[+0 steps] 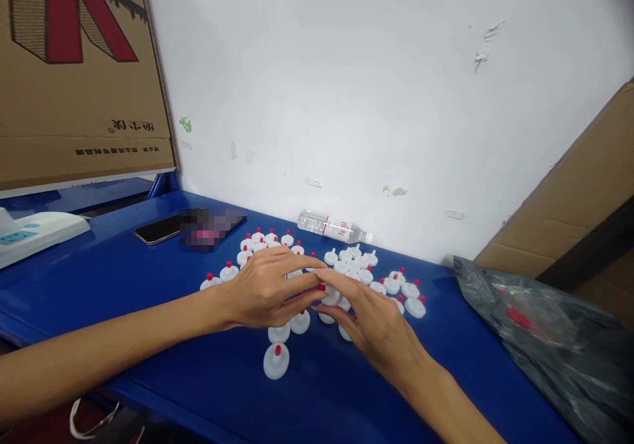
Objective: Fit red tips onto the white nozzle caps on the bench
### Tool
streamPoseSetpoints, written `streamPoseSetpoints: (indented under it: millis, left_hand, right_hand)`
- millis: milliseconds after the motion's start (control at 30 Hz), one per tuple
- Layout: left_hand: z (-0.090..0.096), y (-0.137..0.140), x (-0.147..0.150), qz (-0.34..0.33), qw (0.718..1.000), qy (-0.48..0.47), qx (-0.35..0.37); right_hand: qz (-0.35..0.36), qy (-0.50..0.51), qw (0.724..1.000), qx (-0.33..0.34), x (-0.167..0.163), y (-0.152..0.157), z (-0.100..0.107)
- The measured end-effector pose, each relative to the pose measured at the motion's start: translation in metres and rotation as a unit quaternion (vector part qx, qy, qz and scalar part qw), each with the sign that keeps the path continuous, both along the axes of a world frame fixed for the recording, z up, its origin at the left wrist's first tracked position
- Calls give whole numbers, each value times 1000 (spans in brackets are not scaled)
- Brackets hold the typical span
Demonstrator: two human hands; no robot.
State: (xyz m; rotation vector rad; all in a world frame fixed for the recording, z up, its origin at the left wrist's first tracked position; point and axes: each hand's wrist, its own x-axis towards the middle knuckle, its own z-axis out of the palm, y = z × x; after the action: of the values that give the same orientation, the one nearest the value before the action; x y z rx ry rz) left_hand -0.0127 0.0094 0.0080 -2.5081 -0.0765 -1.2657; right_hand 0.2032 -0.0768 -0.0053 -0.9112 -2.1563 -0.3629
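White round plastic lid (331, 295) was pinched narrowly by right hand (379, 318), apparently for steadiness; left hand (270, 285), grip closed, held small red plastic tip (321, 287).

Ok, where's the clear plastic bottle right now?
Head view, just right of centre: the bottle lies on its side near the back edge of the blue table, by the wall, beyond the white pieces.

Over 20 white caps (276, 367), some partly hidden, 2 hands (262, 284) (384, 328), 1 bottle (335, 227), 1 phone (161, 228), 1 power strip (47, 232) and 1 dark plastic bag (549, 358) are showing at 1 blue table (347, 391).
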Motion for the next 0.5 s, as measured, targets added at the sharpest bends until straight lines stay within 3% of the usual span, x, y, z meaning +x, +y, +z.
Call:
streamPoseSetpoints:
  millis: [167,333,500]
  left_hand:
    - [-2,11,1,57,998,14,-35]
    - [-11,25,0,123,977,149,-86]
    - [-15,26,-2,111,960,234,-103]
  right_hand:
    - [-100,20,995,-10,16,5,3]
    - [-219,34,974,-46,45,11,7]
    - [-297,39,949,-95,61,15,10]
